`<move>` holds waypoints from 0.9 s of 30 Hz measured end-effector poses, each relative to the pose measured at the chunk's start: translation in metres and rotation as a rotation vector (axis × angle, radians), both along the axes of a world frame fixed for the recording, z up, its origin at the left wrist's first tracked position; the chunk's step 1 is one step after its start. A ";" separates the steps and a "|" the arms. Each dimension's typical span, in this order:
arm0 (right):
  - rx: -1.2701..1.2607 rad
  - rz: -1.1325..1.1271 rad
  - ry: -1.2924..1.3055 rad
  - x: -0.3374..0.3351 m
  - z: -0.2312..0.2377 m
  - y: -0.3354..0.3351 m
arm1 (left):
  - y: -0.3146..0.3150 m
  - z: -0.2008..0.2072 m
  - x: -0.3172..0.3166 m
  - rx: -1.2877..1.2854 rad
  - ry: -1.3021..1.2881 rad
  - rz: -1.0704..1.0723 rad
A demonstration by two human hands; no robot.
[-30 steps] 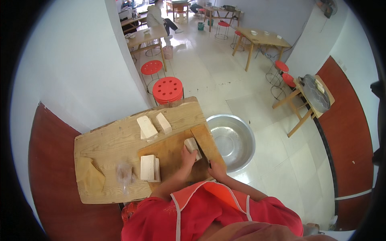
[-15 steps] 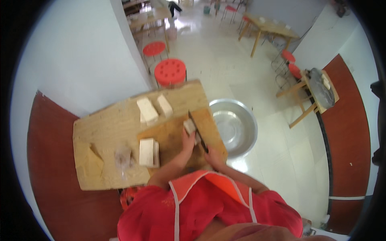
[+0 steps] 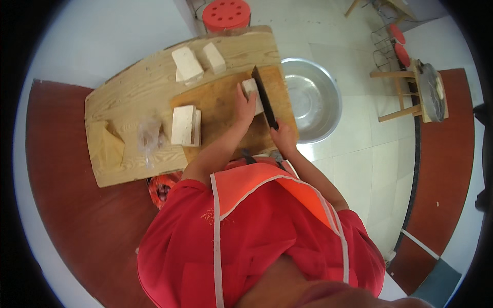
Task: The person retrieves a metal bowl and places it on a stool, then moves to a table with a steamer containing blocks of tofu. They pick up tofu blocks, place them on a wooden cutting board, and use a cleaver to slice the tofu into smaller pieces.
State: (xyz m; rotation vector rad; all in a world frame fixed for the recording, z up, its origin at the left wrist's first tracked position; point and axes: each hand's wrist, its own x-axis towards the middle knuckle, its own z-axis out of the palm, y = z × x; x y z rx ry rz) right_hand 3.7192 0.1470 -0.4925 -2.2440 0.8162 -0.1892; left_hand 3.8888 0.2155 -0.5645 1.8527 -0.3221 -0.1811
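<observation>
My left hand is closed around the left side of a pale tofu block on the wooden cutting board. With my right hand I grip the handle of a kitchen knife. Its long dark blade lies along the block's right side, tip pointing away from me; whether it touches the block I cannot tell. Left of my left hand, more tofu blocks stand together at the board's left edge. Farther back lie another pale block and a single one.
A large metal basin stands just beyond the wooden table's right edge. On the table's left are a clear plastic bag and a yellowish sheet. A red stool is behind; a side table stands far right.
The view has tilted down, so the table sits higher in the picture. My right hand and the knife have shifted slightly right relative to the block; my left hand stays on it.
</observation>
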 end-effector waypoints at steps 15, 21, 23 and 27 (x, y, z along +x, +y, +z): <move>0.087 0.005 0.009 -0.006 0.012 0.014 | -0.023 0.005 -0.008 -0.229 0.227 0.050; 0.132 -0.002 0.106 -0.010 0.007 0.010 | -0.026 -0.012 0.008 0.004 -0.104 -0.007; 0.107 0.027 0.082 -0.010 0.006 0.011 | -0.029 -0.016 0.008 -0.080 -0.060 -0.014; -0.015 0.044 -0.085 -0.011 0.011 0.011 | -0.033 -0.015 0.000 -0.224 -0.045 0.009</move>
